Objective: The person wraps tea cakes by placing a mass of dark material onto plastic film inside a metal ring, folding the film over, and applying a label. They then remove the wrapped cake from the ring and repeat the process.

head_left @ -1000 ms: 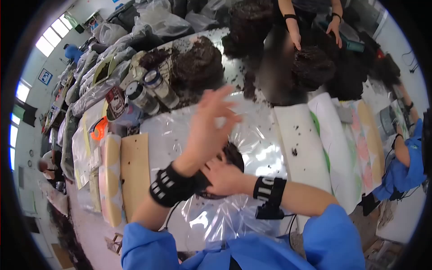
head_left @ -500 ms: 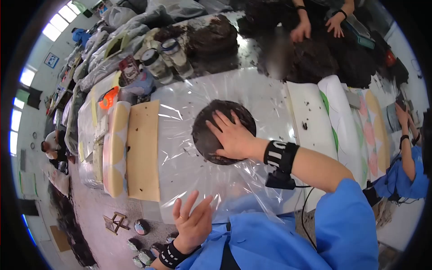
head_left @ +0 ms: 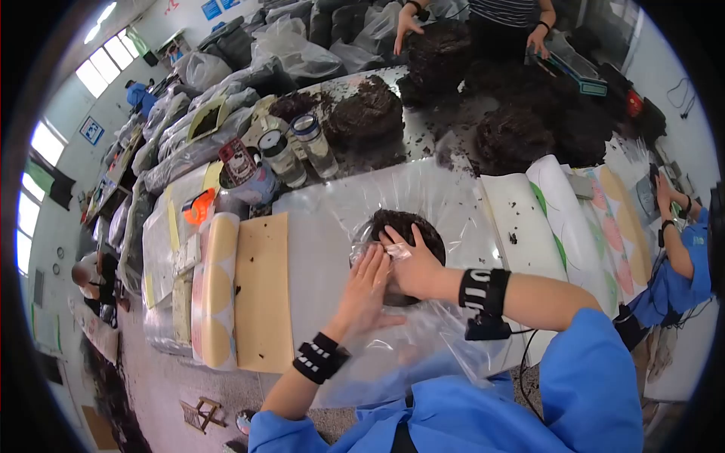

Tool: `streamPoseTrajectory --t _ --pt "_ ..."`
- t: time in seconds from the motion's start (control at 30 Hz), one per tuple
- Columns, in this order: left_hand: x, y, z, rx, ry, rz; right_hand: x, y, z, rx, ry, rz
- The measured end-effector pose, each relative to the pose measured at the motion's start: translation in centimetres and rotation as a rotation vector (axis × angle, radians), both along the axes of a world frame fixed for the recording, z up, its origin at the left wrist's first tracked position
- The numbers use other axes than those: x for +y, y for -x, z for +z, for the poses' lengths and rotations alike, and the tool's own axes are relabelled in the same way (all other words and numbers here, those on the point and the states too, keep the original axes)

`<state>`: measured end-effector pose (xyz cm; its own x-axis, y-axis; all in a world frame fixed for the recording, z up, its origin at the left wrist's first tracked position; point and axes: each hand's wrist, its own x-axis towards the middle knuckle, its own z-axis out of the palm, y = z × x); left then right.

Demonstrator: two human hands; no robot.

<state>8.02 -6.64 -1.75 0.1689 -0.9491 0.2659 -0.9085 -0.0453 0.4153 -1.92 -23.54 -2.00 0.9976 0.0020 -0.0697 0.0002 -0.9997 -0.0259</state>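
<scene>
A round, flattened dark brown mass (head_left: 424, 225) lies on a clear plastic sheet (head_left: 321, 234) in front of me. My right hand (head_left: 415, 268) rests on top of it, fingers spread. Beside it, my left hand (head_left: 362, 294) lies with its fingers stretched out at the near left edge of the mass, touching crumpled film. A piece of the clear film overlaps the fingers of my right hand. The near part of the mass is hidden under my hands and the film.
Left of the sheet is a tan board (head_left: 263, 294), with jars (head_left: 282, 160) behind it. Rolled white sheets (head_left: 547, 219) lie on the right. Larger dark mounds (head_left: 366, 108) sit at the back, where a person's hand (head_left: 408, 29) touches one. Another person (head_left: 683, 241) works at right.
My left hand has come up from near my body to the mass, and the near film is now drawn over its front. My right hand stays on it. The camera view has tilted up.
</scene>
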Motion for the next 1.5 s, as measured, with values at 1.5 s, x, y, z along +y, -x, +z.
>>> streamPoseTrajectory --t 1.5 --pt "2.6 -1.3 -1.3 0.014 0.523 0.582 -1.2 2.1 1.0 -0.259 -0.351 -0.270"
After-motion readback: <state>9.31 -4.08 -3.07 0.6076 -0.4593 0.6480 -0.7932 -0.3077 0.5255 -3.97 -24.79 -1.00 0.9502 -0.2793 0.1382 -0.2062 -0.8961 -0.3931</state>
